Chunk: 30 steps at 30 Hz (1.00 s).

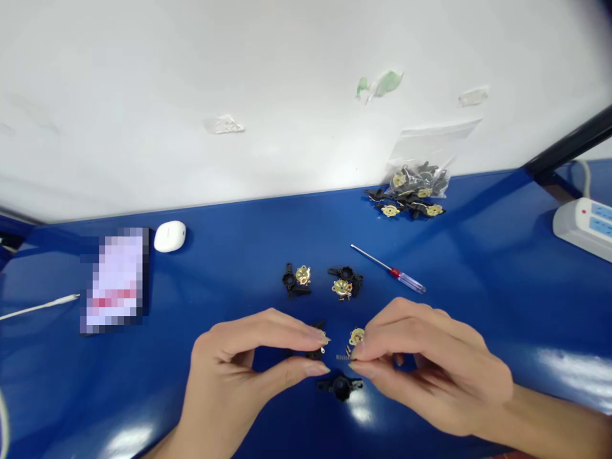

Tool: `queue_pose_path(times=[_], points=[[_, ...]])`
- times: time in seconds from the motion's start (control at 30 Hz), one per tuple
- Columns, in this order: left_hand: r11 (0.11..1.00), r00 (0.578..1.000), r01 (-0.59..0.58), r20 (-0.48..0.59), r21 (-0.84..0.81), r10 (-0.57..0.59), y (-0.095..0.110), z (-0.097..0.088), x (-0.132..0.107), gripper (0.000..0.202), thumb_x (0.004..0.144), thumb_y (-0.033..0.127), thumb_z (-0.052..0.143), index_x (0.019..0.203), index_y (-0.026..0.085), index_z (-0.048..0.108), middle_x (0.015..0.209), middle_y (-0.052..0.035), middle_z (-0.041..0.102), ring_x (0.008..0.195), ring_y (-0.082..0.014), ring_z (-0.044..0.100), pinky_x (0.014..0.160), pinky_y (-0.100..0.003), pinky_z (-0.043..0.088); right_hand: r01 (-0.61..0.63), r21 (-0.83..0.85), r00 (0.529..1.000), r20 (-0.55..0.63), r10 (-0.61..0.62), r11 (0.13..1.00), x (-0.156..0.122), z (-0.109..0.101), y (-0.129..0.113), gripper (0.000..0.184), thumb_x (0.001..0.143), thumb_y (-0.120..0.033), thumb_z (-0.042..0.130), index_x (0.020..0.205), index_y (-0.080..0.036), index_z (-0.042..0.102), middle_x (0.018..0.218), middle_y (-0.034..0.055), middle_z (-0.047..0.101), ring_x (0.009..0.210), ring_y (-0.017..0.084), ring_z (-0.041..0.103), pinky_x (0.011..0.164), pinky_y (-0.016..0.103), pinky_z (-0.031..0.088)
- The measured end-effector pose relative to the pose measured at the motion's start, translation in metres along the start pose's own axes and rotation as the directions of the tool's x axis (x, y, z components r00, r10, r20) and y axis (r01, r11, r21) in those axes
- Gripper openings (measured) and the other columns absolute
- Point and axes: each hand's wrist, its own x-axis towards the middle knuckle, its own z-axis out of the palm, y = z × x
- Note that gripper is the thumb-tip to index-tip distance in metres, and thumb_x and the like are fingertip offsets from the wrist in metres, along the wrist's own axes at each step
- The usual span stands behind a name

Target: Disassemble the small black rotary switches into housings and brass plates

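A small coil spring (343, 357) sticks out from the pinched thumb and forefinger of my right hand (421, 363). Facing it, my left hand (253, 363) has thumb and forefinger apart, with a visible gap between the tips. Behind the left fingertips lies a black part (315, 352) with a gold piece, mostly hidden. A gold round plate (356, 336) shows beside the right fingertips, partly covered. Below both hands, a black plastic housing (341, 386) with a round centre and two side arms rests on the blue table.
Two sets of black parts (289, 279) and gold plates (342, 289) lie farther back. A screwdriver (392, 271) lies to their right. A clear bag (425, 169) of similar parts leans on the wall. A phone (115, 280), white case (170, 236) and power strip (586, 223) sit outward.
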Motion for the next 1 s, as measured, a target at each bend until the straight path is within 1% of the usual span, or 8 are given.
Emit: queue_pose_path(times=[0.17, 0.23, 0.3, 0.43, 0.67, 0.8, 0.9, 1.0], points=[[0.976, 0.985, 0.173, 0.033, -0.135, -0.171, 0.000, 0.006, 0.003, 0.024, 0.082, 0.016, 0.104, 0.090, 0.037, 0.097, 0.093, -0.0034, 0.095, 0.090, -0.0267, 0.094, 0.084, -0.027, 0.075, 0.049, -0.071, 0.999, 0.024, -0.047, 0.996, 0.001, 0.002, 0.003, 0.006, 0.106, -0.011, 0.079, 0.110, -0.016, 0.079, 0.091, 0.0015, 0.087, 0.076, 0.011, 0.082, 0.067, 0.020, 0.066], [0.955, 0.979, 0.204, 0.061, -0.218, -0.195, 0.002, 0.008, 0.004, 0.026, 0.080, 0.011, 0.103, 0.088, 0.035, 0.097, 0.093, -0.0041, 0.095, 0.088, -0.0269, 0.094, 0.080, -0.027, 0.075, 0.055, -0.071, 0.998, 0.012, -0.054, 0.996, 0.001, 0.004, 0.004, 0.005, 0.107, -0.012, 0.078, 0.111, -0.016, 0.079, 0.092, 0.0011, 0.087, 0.079, 0.010, 0.083, 0.070, 0.019, 0.066], [0.946, 0.981, 0.195, 0.060, -0.258, -0.186, 0.003, 0.010, 0.006, 0.026, 0.078, 0.008, 0.103, 0.085, 0.033, 0.096, 0.090, -0.0032, 0.094, 0.082, -0.0244, 0.093, 0.076, -0.025, 0.075, 0.044, -0.064, 0.999, 0.002, -0.044, 0.997, 0.000, 0.005, 0.005, 0.005, 0.107, -0.013, 0.078, 0.112, -0.016, 0.078, 0.092, 0.0006, 0.087, 0.079, 0.010, 0.083, 0.070, 0.019, 0.066], [0.950, 0.980, 0.195, 0.012, -0.244, -0.198, 0.004, 0.011, 0.007, 0.023, 0.076, 0.008, 0.104, 0.081, 0.029, 0.095, 0.081, 0.0001, 0.087, 0.068, -0.0172, 0.087, 0.068, -0.019, 0.071, 0.019, -0.072, 1.000, -0.015, -0.020, 0.997, -0.001, 0.006, 0.003, 0.005, 0.108, -0.016, 0.079, 0.111, -0.019, 0.077, 0.089, -0.0009, 0.087, 0.073, 0.011, 0.082, 0.064, 0.022, 0.065], [0.946, 0.978, 0.205, 0.030, -0.252, -0.205, 0.001, 0.012, 0.005, 0.021, 0.074, 0.010, 0.106, 0.079, 0.026, 0.095, 0.080, -0.0014, 0.087, 0.071, -0.0165, 0.085, 0.067, -0.018, 0.068, 0.048, -0.074, 0.998, -0.024, -0.050, 0.996, -0.002, 0.008, 0.004, 0.003, 0.110, -0.016, 0.076, 0.110, -0.018, 0.077, 0.087, 0.0005, 0.086, 0.072, 0.012, 0.082, 0.061, 0.024, 0.062], [0.943, 0.978, 0.209, 0.027, -0.258, -0.209, 0.001, 0.012, 0.004, 0.025, 0.072, 0.006, 0.106, 0.080, 0.027, 0.095, 0.079, -0.0008, 0.087, 0.070, -0.0159, 0.084, 0.068, -0.018, 0.068, 0.055, -0.062, 0.998, -0.008, -0.056, 0.997, -0.001, 0.009, 0.004, 0.003, 0.110, -0.015, 0.075, 0.110, -0.016, 0.078, 0.088, 0.0014, 0.086, 0.074, 0.012, 0.082, 0.064, 0.023, 0.063], [0.966, 0.985, 0.168, 0.010, -0.196, -0.170, 0.001, 0.011, 0.002, 0.026, 0.075, 0.006, 0.104, 0.083, 0.029, 0.097, 0.080, -0.0024, 0.088, 0.075, -0.0192, 0.087, 0.073, -0.021, 0.070, 0.074, -0.078, 0.997, -0.005, -0.075, 0.994, -0.001, 0.008, 0.004, 0.005, 0.111, -0.015, 0.073, 0.110, -0.015, 0.078, 0.089, 0.0012, 0.086, 0.075, 0.011, 0.082, 0.066, 0.021, 0.064], [0.984, 0.993, 0.117, -0.003, -0.135, -0.118, 0.001, 0.013, 0.000, 0.027, 0.074, 0.008, 0.105, 0.084, 0.032, 0.098, 0.079, -0.0019, 0.088, 0.071, -0.0169, 0.083, 0.069, -0.019, 0.068, 0.095, -0.116, 0.995, -0.008, -0.097, 0.989, -0.001, 0.008, 0.002, 0.008, 0.113, -0.017, 0.073, 0.108, -0.016, 0.079, 0.090, 0.0009, 0.087, 0.076, 0.010, 0.082, 0.067, 0.019, 0.065]])
